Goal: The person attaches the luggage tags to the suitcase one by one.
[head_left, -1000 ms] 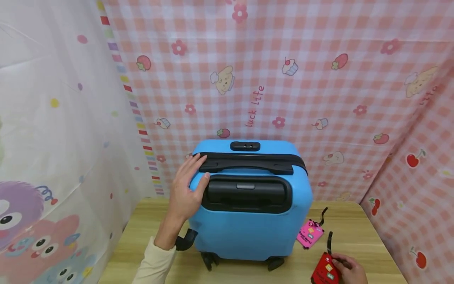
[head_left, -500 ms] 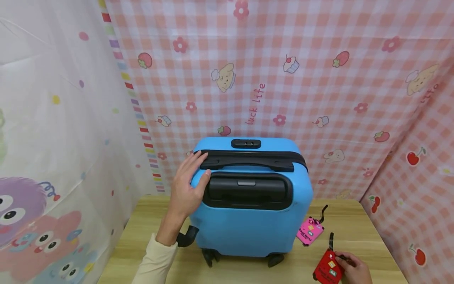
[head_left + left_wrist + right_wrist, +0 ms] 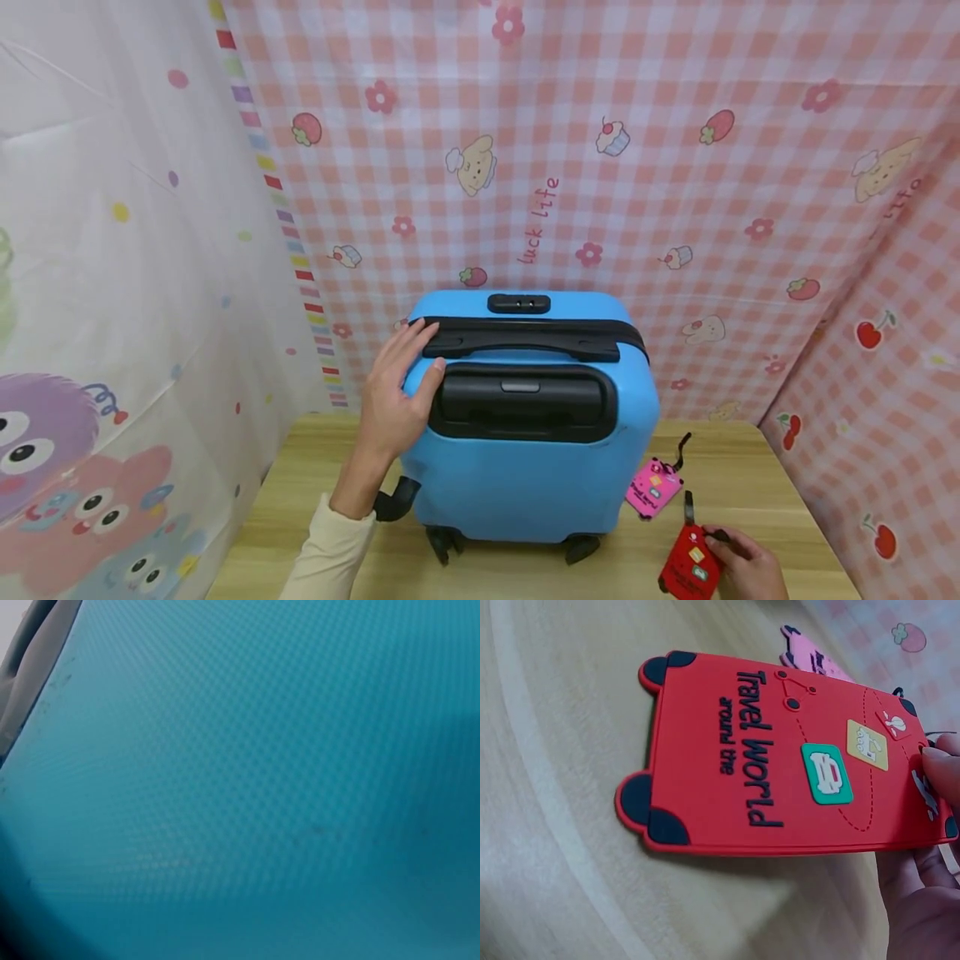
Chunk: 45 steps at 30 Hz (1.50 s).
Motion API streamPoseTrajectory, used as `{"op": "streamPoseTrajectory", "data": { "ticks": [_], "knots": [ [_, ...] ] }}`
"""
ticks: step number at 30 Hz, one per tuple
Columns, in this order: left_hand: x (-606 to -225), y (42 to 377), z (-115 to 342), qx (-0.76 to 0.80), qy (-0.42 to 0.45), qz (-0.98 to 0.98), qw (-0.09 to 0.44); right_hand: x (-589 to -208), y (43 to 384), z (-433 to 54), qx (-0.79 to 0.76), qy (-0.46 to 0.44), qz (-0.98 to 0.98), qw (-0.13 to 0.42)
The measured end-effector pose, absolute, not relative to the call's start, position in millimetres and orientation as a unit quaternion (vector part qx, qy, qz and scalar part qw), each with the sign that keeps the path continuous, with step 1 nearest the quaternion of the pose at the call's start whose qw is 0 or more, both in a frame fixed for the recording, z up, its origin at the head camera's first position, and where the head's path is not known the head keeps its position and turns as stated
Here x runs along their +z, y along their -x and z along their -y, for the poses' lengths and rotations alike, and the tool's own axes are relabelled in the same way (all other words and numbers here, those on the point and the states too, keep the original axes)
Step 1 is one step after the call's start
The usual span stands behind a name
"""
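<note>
A blue hard-shell suitcase (image 3: 517, 483) stands upright on its wheels, its black carry handle (image 3: 521, 342) on top. My left hand (image 3: 393, 408) rests on its upper left corner, fingers extended over the top edge and thumb beside the recessed trolley handle (image 3: 521, 400). Only the textured blue shell (image 3: 262, 765) fills most of the left wrist view. At the lower right, my right hand (image 3: 750, 567) pinches a red luggage tag (image 3: 692, 567) near its strap end. The right wrist view has this red tag's face (image 3: 705, 750) toward the camera, with "Travel World" lettering and small picture patches.
A pink luggage tag (image 3: 655, 490) with a black strap lies on the wooden table (image 3: 780, 500), close to the suitcase's right side. Behind the table hangs a pink checked cloth (image 3: 525, 167). A white patterned cloth (image 3: 150, 250) hangs at the left.
The red tag in my right hand has turned slightly, its black strap swinging a little to the left. My left hand keeps its place on the suitcase; the head view has shifted slightly.
</note>
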<state>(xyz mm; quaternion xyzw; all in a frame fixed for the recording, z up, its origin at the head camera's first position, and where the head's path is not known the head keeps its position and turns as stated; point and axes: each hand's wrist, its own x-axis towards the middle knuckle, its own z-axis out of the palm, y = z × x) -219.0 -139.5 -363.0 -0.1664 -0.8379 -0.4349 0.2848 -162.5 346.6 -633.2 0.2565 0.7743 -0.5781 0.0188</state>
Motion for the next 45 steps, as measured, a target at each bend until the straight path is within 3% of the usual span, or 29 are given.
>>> {"op": "streamPoseTrajectory", "data": {
  "ticks": [10,28,38,45],
  "knots": [
    [-363.3,219.9,139.3,-0.435,0.169,0.837,0.285,-611.6,164.0,-343.3,-0.538,-0.234,-0.810,0.012],
    [-362.8,219.2,140.1,-0.436,0.167,0.838,0.282,-530.2,168.8,-328.5,-0.534,-0.158,-0.830,-0.025],
    [-363.2,219.5,139.3,-0.435,0.166,0.839,0.281,-474.4,169.5,-318.6,-0.550,-0.056,-0.823,-0.131],
    [-363.6,220.3,139.3,-0.434,0.169,0.835,0.292,-438.4,171.2,-312.1,-0.599,-0.004,-0.782,-0.169]
  ]
}}
